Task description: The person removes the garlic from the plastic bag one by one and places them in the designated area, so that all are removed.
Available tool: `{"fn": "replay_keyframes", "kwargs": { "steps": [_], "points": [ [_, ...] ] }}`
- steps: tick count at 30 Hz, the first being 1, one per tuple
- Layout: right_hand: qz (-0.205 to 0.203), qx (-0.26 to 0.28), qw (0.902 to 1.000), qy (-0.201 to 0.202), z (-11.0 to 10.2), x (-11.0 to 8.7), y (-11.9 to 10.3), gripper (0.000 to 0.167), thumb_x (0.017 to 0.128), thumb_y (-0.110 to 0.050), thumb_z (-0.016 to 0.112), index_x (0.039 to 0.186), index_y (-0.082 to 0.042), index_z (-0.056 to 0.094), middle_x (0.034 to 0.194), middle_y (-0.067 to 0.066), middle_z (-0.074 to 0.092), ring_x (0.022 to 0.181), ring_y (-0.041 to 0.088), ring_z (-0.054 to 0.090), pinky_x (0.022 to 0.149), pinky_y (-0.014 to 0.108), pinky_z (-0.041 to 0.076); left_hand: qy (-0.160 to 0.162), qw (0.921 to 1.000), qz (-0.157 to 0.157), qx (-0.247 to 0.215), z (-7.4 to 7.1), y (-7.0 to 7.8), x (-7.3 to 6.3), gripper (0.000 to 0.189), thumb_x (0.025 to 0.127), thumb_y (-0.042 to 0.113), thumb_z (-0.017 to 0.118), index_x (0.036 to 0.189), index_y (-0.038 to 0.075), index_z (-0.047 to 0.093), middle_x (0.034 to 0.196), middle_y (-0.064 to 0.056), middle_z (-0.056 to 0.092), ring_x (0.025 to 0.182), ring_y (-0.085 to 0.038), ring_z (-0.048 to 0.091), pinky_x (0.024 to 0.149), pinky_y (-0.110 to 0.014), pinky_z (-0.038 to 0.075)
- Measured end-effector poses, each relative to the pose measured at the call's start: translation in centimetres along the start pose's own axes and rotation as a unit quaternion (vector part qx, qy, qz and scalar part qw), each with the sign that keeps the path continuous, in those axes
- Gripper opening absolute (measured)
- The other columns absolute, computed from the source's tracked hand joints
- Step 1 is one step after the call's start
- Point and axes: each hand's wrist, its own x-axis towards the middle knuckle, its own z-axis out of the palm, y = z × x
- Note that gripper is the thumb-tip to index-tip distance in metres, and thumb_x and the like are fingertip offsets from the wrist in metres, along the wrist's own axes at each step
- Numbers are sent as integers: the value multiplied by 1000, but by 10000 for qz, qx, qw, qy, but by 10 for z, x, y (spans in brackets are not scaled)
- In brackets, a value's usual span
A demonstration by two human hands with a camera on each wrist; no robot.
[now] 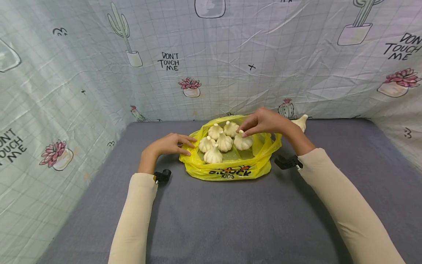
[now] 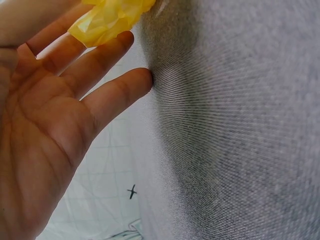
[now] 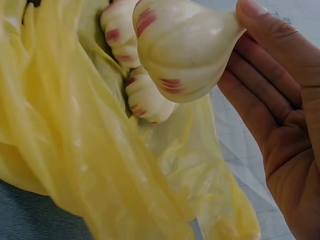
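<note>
A yellow plastic bag with printed lettering lies wide-mouthed on the table, several white garlic bulbs inside it. My right hand reaches over its back right side and pinches one garlic bulb by the stem between thumb and fingers. Pinkish-red marks show on that bulb in the right wrist view. At the bag's left edge, my left hand holds the rim between thumb and fingers. In the left wrist view its lower fingers stretch out beside the crumpled yellow plastic.
Another garlic bulb lies outside the bag, at the table's back edge, partly hidden by the right forearm. Grey cloth covers the table. A printed fabric sheet hangs behind it and along the sides.
</note>
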Motion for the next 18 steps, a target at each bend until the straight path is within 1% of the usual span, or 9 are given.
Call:
{"fn": "replay_keyframes", "kwargs": {
  "steps": [3,5,8,12,14,18],
  "points": [
    [-154,-8,9998,81,3,-8,-3,23,89,-22,80,111,-15,81,105,1,78,85,10,73,68,29,55,22,10000,18,-23,0,0,0,42,95,28,74,133,12,70,154,-4,50,148,-31,35,113,-53,36],
    [-175,38,9998,110,6,-13,-6,23,88,-21,81,110,-15,82,103,0,79,82,9,73,64,27,52,24,10000,16,-19,0,1,0,42,95,29,74,133,12,70,154,-4,50,148,-31,35,113,-53,36],
    [-204,228,9995,-10,12,-21,-7,24,88,-21,81,111,-14,81,102,-1,79,85,9,74,66,27,54,19,10000,2,-5,1,1,0,42,95,29,74,134,13,69,154,-4,50,148,-30,35,113,-53,36],
    [-302,447,9983,-209,19,-31,-7,25,90,-20,79,113,-11,80,105,0,78,91,9,74,74,29,58,29,10000,-31,15,1,-1,0,42,95,29,74,133,13,70,154,-3,50,149,-30,35,114,-52,36],
    [-343,468,9981,-198,20,-35,-7,25,90,-19,79,113,-11,80,105,1,78,91,9,74,73,29,58,45,10000,-36,18,1,-1,0,42,94,29,74,133,13,70,154,-3,51,148,-29,36,114,-52,36],
    [-465,344,9983,-76,18,-45,-6,24,90,-17,79,113,-10,80,105,1,78,88,8,74,70,27,56,53,10000,-39,33,1,-1,0,43,94,30,74,134,14,70,154,-3,50,149,-29,36,114,-53,35]
  ]
}}
